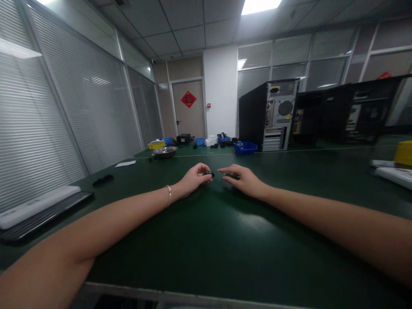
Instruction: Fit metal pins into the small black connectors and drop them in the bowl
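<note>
Near the middle of the green tabletop (206, 240), my left hand (195, 178) pinches a small black piece (209, 174) with a bit of green on it. Its fingers and thumb hide part of that piece, and its exact kind is too small to tell. Just to the right, my right hand (243, 180) hovers low over the table with index finger and thumb apart, pointing at the piece without touching it. A dark patch shows between those fingers; whether it is a thing or shadow I cannot make out. A thin bracelet circles my left wrist.
A blue bin (245, 148) and a metal bowl (165, 152) stand farther back. Computer towers (280, 116) line the back right. At left lie a black tray (45, 216), a dark item (103, 180) and a white paper (125, 163). A yellow box (404, 153) sits far right.
</note>
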Available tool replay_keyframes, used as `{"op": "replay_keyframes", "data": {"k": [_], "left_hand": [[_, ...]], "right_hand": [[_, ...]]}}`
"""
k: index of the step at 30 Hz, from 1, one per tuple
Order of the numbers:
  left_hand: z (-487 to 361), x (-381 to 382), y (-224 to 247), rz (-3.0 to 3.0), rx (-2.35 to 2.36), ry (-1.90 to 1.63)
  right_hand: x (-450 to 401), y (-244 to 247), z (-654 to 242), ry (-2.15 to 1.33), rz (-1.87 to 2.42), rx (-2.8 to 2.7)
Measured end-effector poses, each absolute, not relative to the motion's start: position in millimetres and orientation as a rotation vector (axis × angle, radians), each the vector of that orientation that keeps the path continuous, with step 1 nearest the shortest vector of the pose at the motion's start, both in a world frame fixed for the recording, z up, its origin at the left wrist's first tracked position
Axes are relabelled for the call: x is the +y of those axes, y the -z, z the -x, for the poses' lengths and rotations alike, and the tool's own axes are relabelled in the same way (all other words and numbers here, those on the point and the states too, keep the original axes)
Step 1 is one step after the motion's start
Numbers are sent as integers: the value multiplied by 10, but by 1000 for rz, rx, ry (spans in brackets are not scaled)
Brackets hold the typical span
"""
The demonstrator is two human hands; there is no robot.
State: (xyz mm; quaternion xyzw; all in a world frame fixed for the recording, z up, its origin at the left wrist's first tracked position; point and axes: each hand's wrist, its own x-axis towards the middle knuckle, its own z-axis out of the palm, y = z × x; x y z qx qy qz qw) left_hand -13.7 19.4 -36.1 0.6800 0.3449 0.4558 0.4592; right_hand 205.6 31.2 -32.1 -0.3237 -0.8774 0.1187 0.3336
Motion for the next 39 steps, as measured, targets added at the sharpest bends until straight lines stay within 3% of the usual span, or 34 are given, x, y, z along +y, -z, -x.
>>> {"op": "replay_keyframes", "data": {"k": [14,39], "left_hand": [[188,214,321,-1846,853,-1193],[235,283,349,-1619,842,-1180]], "right_hand": [[248,289,-2025,-335,827,-2350],[218,256,-2040,-339,822,-2290]]}}
